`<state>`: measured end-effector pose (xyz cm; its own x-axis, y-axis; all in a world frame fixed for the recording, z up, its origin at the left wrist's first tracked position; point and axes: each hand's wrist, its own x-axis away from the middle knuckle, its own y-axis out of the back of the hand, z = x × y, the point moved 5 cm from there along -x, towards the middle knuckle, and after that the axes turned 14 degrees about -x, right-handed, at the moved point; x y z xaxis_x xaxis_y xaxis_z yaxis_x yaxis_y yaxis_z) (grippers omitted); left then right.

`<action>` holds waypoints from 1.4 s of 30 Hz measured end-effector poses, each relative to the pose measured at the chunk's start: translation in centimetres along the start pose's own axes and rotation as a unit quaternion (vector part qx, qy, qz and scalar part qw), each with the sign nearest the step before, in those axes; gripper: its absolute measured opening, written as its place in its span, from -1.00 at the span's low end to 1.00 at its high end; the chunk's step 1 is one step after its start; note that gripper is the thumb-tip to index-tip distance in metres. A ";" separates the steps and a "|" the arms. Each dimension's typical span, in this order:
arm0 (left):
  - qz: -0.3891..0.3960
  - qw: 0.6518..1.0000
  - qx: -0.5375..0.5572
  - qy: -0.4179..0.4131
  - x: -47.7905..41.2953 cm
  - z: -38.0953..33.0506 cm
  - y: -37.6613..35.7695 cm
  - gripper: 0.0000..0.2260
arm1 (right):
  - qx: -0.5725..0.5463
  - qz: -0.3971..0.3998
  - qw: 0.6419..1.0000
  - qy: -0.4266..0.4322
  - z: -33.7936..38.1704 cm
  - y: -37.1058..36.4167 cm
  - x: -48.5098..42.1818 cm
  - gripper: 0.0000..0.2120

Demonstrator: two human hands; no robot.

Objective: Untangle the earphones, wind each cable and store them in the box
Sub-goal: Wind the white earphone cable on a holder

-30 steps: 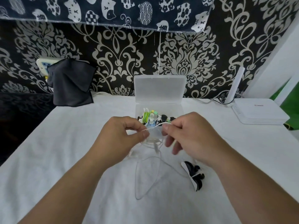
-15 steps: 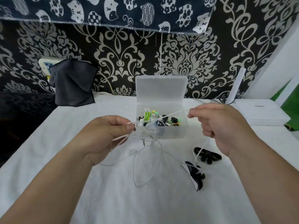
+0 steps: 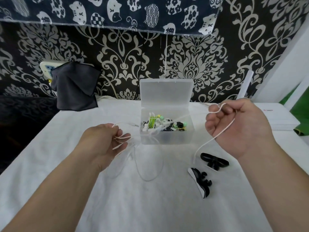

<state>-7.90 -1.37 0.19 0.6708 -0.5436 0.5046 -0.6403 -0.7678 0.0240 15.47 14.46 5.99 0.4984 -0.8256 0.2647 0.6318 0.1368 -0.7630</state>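
Note:
A white earphone cable [image 3: 213, 138] stretches between my two hands above the white table. My left hand [image 3: 104, 141] pinches one end of it, with loose loops [image 3: 148, 166] hanging down onto the cloth. My right hand [image 3: 237, 124] grips the other stretch, which bends over its fingers and trails down to the table. Behind the cable stands a clear plastic box [image 3: 167, 136] with its lid up, holding several wound earphones in green, white and black.
Two black wound earphones [image 3: 214, 160] [image 3: 201, 182] lie on the cloth at the right front. A white router [image 3: 280, 118] sits at the back right, a dark cloth [image 3: 75, 87] hangs at the back left. The patterned wall closes the far edge.
My hands have drawn apart, the right one going right and up, the left one left. The cable between them has pulled out longer and a second black earphone has come into sight.

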 end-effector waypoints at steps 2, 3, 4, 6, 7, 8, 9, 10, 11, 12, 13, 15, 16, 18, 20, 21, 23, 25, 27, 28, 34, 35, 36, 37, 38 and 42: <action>-0.073 0.989 -0.125 -0.040 -0.2 -0.3 0.8 -0.87 | 0.000 0.005 1.000 0.004 0.2 0.1 -0.1 -0.86; -0.109 0.971 -0.203 -0.063 -0.3 -0.6 1.3 -0.89 | 0.002 0.009 1.000 0.007 0.3 0.1 -0.1 -0.86; -0.137 0.946 -0.280 -0.085 -0.4 -0.8 1.6 -0.89 | 0.006 0.015 1.000 0.011 0.4 0.1 0.0 -0.86; -0.153 0.890 -0.415 -0.115 -0.3 -1.0 1.6 -0.79 | 0.021 0.036 0.999 0.016 0.5 -0.3 0.3 -0.86; -0.147 0.860 -0.474 -0.117 -0.1 -0.9 1.4 -0.71 | 0.031 0.051 0.998 0.014 0.5 -0.6 0.4 -0.85; -0.143 0.829 -0.528 -0.117 0.2 -0.8 1.0 -0.62 | 0.043 0.069 0.997 0.009 0.3 -0.9 0.6 -0.84; -0.147 0.794 -0.577 -0.122 0.6 -0.7 0.6 -0.54 | 0.057 0.087 0.995 0.004 0.1 -1.3 0.8 -0.84; -0.162 0.757 -0.618 -0.138 1.2 -0.8 0.1 -0.49 | 0.071 0.102 0.992 0.000 -0.1 -1.6 0.9 -0.84; -0.182 0.723 -0.644 -0.171 1.8 -1.1 -0.5 -0.47 | 0.088 0.112 0.990 -0.002 -0.3 -1.8 1.0 -0.84; -0.197 0.705 -0.645 -0.219 2.4 -1.4 -1.0 -0.47 | 0.104 0.116 0.988 -0.001 -0.4 -2.0 1.1 -0.86; -0.192 0.703 -0.625 -0.278 3.0 -1.8 -1.7 -0.49 | 0.116 0.116 0.986 0.002 -0.5 -2.0 1.1 -0.86; -0.092 0.708 -0.578 -0.396 4.2 -2.0 -3.5 -0.56 | 0.127 0.113 0.985 0.008 -0.4 -2.0 1.1 -0.87; -0.010 0.699 -0.574 -0.426 4.8 -1.6 -4.7 -0.60 | 0.128 0.111 0.986 0.010 -0.2 -1.9 1.1 -0.87; 0.128 0.660 -0.604 -0.429 5.6 0.1 -6.4 -0.67 | 0.127 0.102 0.987 0.014 0.1 -1.7 1.1 -0.86; 0.175 0.618 -0.651 -0.405 5.2 2.4 -7.1 -0.66 | 0.130 0.082 0.988 0.028 0.5 -1.3 1.0 -0.86; 0.170 0.604 -0.674 -0.390 4.7 3.2 -7.2 -0.62 | 0.138 0.065 0.987 0.043 0.7 -1.0 0.9 -0.85; 0.141 0.572 -0.719 -0.368 3.9 4.2 -7.1 -0.60 | 0.193 0.016 0.976 0.097 1.2 -0.3 0.6 -0.81; 0.100 0.527 -0.761 -0.366 3.5 4.4 -6.9 -0.67 | 0.304 -0.040 0.941 0.146 1.9 0.3 0.6 -0.76; 0.076 0.514 -0.776 -0.357 3.3 4.3 -6.6 -0.80 | 0.387 -0.081 0.906 0.149 2.2 0.7 0.6 -0.74; 0.075 0.515 -0.779 -0.350 3.2 4.3 -6.5 -0.86 | 0.409 -0.095 0.896 0.143 2.2 0.9 0.5 -0.73; 0.109 0.638 -0.686 -0.332 3.3 2.5 -6.7 -0.73 | 0.545 -0.164 0.810 0.140 3.5 2.6 0.4 -0.85; 0.098 0.678 -0.644 -0.340 3.6 1.7 -6.7 -0.74 | 0.605 -0.175 0.766 0.132 3.8 2.8 0.4 -0.81; 0.087 0.715 -0.597 -0.352 3.9 0.9 -6.5 -0.75 | 0.669 -0.182 0.711 0.118 4.0 3.0 0.5 -0.79; 0.082 0.741 -0.557 -0.365 4.1 0.4 -6.4 -0.77 | 0.728 -0.185 0.652 0.102 3.8 3.1 0.5 -0.79; 0.082 0.758 -0.527 -0.375 4.4 0.0 -6.4 -0.78 | 0.777 -0.182 0.595 0.095 3.5 3.2 0.6 -0.82; 0.111 0.783 -0.466 -0.398 5.0 0.0 -6.8 -0.82 | 0.778 -0.038 0.614 0.128 0.9 1.4 1.1 -0.56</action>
<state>-0.19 1.09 2.54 0.2877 -0.9522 -0.1030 -0.5208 -0.2458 0.8175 17.47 14.24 5.72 0.4483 -0.8938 0.0110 0.5503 0.2857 0.7846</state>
